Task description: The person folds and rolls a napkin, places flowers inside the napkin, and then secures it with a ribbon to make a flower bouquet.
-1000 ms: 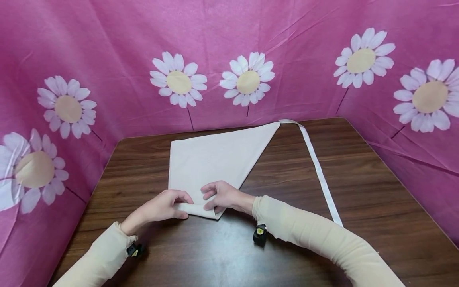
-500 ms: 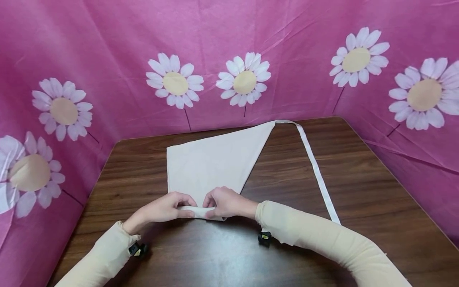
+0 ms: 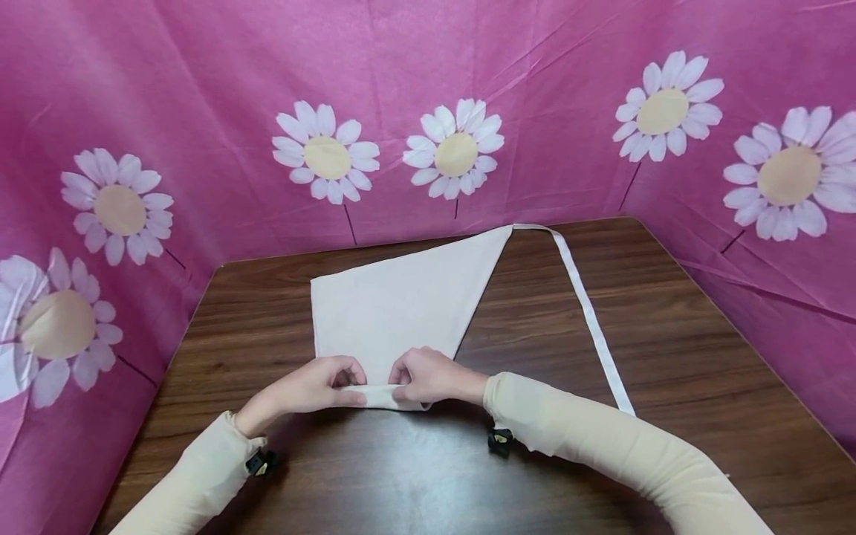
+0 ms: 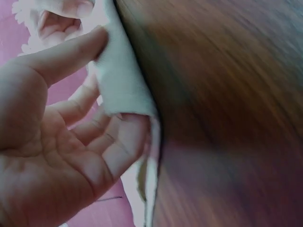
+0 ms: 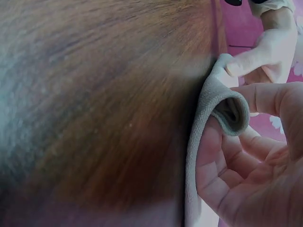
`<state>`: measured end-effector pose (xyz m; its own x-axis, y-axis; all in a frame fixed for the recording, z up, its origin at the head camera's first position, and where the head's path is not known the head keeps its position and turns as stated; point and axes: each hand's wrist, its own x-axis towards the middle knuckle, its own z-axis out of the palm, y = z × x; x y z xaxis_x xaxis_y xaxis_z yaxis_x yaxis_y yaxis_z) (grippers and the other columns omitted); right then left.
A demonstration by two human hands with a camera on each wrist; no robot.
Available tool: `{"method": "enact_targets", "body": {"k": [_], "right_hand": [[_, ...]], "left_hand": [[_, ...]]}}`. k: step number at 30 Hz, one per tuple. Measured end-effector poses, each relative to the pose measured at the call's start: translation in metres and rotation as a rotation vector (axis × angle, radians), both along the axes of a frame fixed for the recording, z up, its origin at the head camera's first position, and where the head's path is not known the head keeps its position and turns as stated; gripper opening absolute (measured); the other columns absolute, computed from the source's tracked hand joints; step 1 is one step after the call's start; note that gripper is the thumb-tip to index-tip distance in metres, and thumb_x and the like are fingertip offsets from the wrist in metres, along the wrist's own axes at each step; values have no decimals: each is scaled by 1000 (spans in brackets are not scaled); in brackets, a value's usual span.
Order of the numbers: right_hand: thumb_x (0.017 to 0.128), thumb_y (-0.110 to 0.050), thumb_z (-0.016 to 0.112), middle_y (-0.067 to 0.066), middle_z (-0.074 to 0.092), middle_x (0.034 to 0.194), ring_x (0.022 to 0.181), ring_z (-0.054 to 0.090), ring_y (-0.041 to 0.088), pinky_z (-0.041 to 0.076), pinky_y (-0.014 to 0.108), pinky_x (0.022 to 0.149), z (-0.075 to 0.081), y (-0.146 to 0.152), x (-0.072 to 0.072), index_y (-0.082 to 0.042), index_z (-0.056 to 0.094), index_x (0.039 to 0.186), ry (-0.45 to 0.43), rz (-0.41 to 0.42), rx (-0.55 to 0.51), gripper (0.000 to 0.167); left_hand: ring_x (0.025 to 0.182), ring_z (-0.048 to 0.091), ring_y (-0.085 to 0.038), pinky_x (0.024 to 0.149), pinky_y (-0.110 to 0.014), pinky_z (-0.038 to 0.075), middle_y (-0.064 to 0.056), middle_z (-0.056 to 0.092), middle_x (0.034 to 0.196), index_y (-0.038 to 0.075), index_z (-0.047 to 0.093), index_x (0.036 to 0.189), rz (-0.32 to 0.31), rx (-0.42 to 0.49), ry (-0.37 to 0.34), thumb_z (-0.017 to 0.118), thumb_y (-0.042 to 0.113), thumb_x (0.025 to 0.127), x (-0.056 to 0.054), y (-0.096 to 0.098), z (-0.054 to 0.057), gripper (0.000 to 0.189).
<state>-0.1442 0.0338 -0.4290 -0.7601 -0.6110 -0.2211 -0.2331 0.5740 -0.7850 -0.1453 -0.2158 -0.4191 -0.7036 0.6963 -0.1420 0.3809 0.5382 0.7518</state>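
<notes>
A cream cloth apron (image 3: 401, 305) lies folded into a four-sided shape, with a white tie (image 3: 591, 319) trailing from its far right corner. Its near edge is turned up into a narrow roll (image 3: 381, 396). My left hand (image 3: 314, 383) pinches the left part of this roll, thumb on the near side and fingers behind and under it. The right hand (image 3: 435, 377) holds the roll's right part between thumb and fingers. In the right wrist view the rolled end (image 5: 232, 113) shows its coiled layers, with fingers tucked beneath. Both hands are close together.
The dark wooden table (image 3: 669, 319) carries the apron. A pink curtain (image 3: 401, 67) printed with large white daisies surrounds its back and sides. Both forearms wear cream sleeves (image 3: 588, 431), with a small black camera (image 3: 500, 441) at the wrist.
The right hand has closed its loosely spread fingers onto the roll and then shifted slightly right along it. The apron's far left corner has drawn a little nearer; the left hand has barely moved.
</notes>
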Motion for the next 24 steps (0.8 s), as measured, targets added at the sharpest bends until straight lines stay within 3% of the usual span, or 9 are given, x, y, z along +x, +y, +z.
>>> {"method": "enact_targets", "body": {"k": [6, 11, 14, 16, 19, 22, 24], "right_hand": [[85, -1, 77, -3, 69, 67, 47, 60, 10, 55, 30, 49, -4, 9, -6, -10, 72, 90, -66, 14, -77, 11], [80, 2, 82, 2, 69, 84, 68, 61, 7, 52, 22, 65, 3, 18, -13, -3, 71, 104, 81, 50, -115, 27], [79, 2, 83, 6, 68, 91, 71, 60, 8, 51, 22, 67, 5, 23, -14, -2, 70, 109, 129, 101, -130, 33], [81, 1, 82, 3, 69, 88, 69, 60, 5, 51, 21, 67, 4, 26, -13, -4, 72, 105, 142, 143, -122, 26], [83, 1, 79, -5, 70, 77, 65, 59, -1, 50, 19, 66, 0, 30, -11, -8, 75, 90, 185, 171, -96, 12], [83, 4, 75, -10, 68, 70, 65, 58, -3, 50, 19, 66, -4, 33, -9, -11, 74, 79, 209, 158, -91, 16], [82, 5, 74, -10, 68, 70, 65, 58, -2, 49, 20, 66, -6, 35, -8, -11, 74, 80, 203, 146, -94, 16]], "left_hand": [[81, 61, -17, 73, -27, 50, -2, 66, 86, 3, 68, 99, 57, 71, -103, 75, 10, 92, -7, -5, -6, 13], [81, 60, -18, 73, -27, 50, -3, 65, 84, 1, 68, 101, 73, 63, -121, 74, 7, 92, -12, -4, -6, 13], [79, 58, -16, 71, -26, 49, -2, 63, 83, 1, 67, 100, 87, 50, -114, 74, 4, 91, -11, -2, -4, 12], [78, 58, -14, 70, -26, 49, 0, 64, 83, 2, 68, 100, 76, 41, -52, 73, 2, 91, -8, 0, -4, 10], [80, 59, -11, 71, -27, 50, 2, 67, 88, 6, 72, 102, 15, 25, 130, 74, 6, 92, -1, 4, -6, 11], [84, 59, -9, 73, -27, 49, 4, 68, 96, 10, 75, 109, -56, 11, 310, 80, 20, 89, 5, 6, -9, 22], [84, 57, -9, 73, -27, 48, 4, 67, 100, 11, 75, 114, -84, -6, 355, 84, 26, 86, 9, 6, -10, 33]]}}
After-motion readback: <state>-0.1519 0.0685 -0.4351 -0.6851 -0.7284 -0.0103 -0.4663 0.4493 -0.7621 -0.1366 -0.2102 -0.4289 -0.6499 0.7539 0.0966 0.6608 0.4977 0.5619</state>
